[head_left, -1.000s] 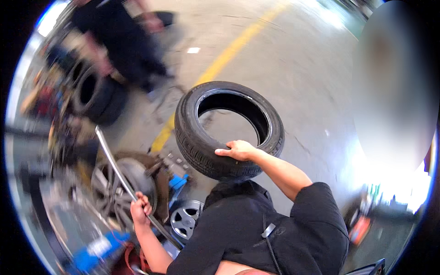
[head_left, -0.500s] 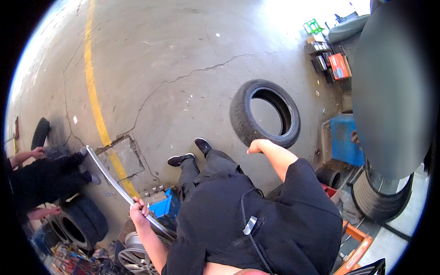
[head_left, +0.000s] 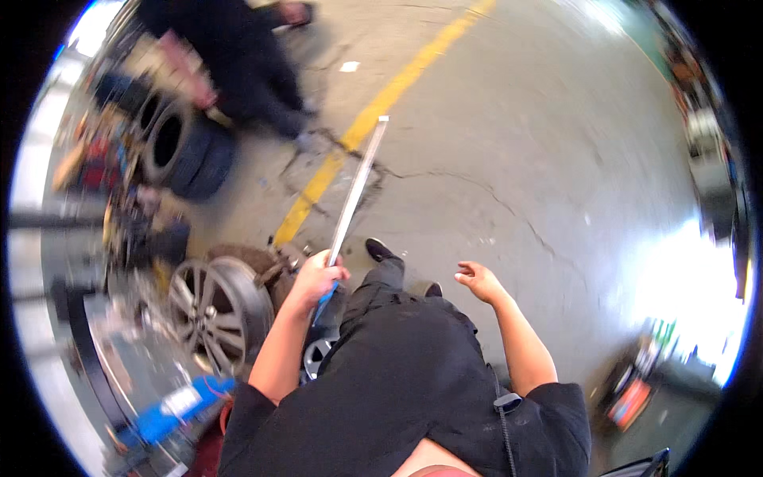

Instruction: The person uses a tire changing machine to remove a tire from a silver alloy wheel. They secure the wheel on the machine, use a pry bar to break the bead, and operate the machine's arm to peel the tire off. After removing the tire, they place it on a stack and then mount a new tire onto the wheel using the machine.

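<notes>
Metal bar (head_left: pixel 357 187) is gripped by left fingers (head_left: pixel 335 273); right fingers (head_left: pixel 469 267) seem loosely spread.

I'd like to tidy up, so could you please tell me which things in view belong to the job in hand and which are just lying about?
In use: long metal bar, gripped by the left hand.
Apparently lying about: larger alloy wheel; black tyres; orange box; white scrap.

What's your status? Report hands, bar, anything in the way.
Left hand closed on metal bar, far end forward. Right hand empty, loosely open. Larger spoked wheel close at left; another person, blurred, ahead left.
</notes>
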The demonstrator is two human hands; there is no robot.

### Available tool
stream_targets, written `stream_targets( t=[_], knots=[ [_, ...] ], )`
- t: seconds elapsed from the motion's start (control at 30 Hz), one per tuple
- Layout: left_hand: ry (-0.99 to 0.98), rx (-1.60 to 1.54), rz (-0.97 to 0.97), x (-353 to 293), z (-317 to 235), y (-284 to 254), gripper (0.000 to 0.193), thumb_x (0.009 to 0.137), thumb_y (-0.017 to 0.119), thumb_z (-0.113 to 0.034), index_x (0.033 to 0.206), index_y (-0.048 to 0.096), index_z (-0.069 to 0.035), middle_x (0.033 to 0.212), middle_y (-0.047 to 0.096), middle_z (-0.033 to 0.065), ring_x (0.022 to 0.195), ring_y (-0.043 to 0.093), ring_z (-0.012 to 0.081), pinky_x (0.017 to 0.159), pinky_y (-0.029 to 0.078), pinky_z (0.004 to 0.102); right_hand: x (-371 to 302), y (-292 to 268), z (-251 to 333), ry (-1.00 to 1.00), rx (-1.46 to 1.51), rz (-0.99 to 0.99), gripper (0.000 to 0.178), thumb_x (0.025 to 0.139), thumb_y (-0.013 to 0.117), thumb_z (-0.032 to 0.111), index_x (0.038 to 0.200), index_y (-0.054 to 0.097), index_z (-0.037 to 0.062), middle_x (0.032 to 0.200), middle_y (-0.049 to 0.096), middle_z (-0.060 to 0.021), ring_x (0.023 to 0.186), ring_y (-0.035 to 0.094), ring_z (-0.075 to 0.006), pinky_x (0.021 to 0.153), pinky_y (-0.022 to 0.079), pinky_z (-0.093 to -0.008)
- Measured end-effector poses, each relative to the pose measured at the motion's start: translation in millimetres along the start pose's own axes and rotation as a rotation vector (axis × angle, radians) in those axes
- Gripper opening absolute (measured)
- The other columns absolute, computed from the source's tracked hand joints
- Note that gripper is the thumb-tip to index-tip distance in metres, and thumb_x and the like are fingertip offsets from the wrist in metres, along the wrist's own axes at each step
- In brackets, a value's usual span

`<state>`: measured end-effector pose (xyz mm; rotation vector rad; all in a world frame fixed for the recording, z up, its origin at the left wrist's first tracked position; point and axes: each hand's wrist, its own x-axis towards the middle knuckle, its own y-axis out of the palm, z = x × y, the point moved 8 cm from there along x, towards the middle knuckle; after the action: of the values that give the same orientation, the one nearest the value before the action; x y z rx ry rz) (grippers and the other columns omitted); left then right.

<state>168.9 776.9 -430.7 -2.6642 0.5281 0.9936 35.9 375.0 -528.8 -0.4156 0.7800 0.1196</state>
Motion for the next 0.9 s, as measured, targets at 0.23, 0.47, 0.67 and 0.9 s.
stream_targets(
  t=[0.23,0.47,0.67,0.9],
  knots=[
    [-0.067,0.456,-0.412,-37.9,-19.0,-104.3,0.030,0.085,0.068,-0.019,0.108,0.065,-0.001,0.102,0.073,0.0282,0.101,0.070,0.0480,0.088,0.054,0.0552,42.7,68.3,360.6,-0.961,-0.678,-0.236,0.094,0.084,0.087,0.017,0.164,0.040,0.0115,0.173,0.033,-0.0184,0.160,0.031,-0.0379,0.131,0.027,-0.0555],
    [-0.087,0.626,-0.458,-49.0,-46.1,-180.5,0.024,0.089,0.066,-0.015,0.110,0.064,-0.005,0.099,0.075,0.0220,0.095,0.073,0.0454,0.086,0.056,0.0565,181.1,157.4,511.4,-1.306,-1.029,0.013,0.052,0.082,0.085,0.017,0.127,0.059,0.0105,0.136,0.058,-0.0141,0.137,0.050,-0.0377,0.120,0.033,-0.0573],
    [0.398,0.791,-1.046,-27.6,-132.8,-273.6,0.033,0.089,0.080,-0.023,0.118,0.070,-0.011,0.133,0.072,0.0094,0.125,0.067,0.0317,0.109,0.051,0.0456,343.4,151.0,525.5,-1.056,-1.249,0.385,0.021,0.082,0.074,0.025,0.075,0.062,0.0086,0.077,0.068,-0.0167,0.077,0.069,-0.0440,0.070,0.055,-0.0529],
    [-0.552,0.541,-1.619,-89.6,48.8,-458.7,0.084,0.097,0.076,-0.038,0.164,0.039,-0.003,0.177,0.026,0.0207,0.165,0.021,0.0390,0.134,0.013,0.0562,451.3,204.1,535.7,-0.613,-1.581,0.529,0.035,0.097,0.062,0.038,0.097,0.071,0.0049,0.095,0.074,-0.0268,0.093,0.071,-0.0498,0.086,0.058,-0.0585]
  ],
)
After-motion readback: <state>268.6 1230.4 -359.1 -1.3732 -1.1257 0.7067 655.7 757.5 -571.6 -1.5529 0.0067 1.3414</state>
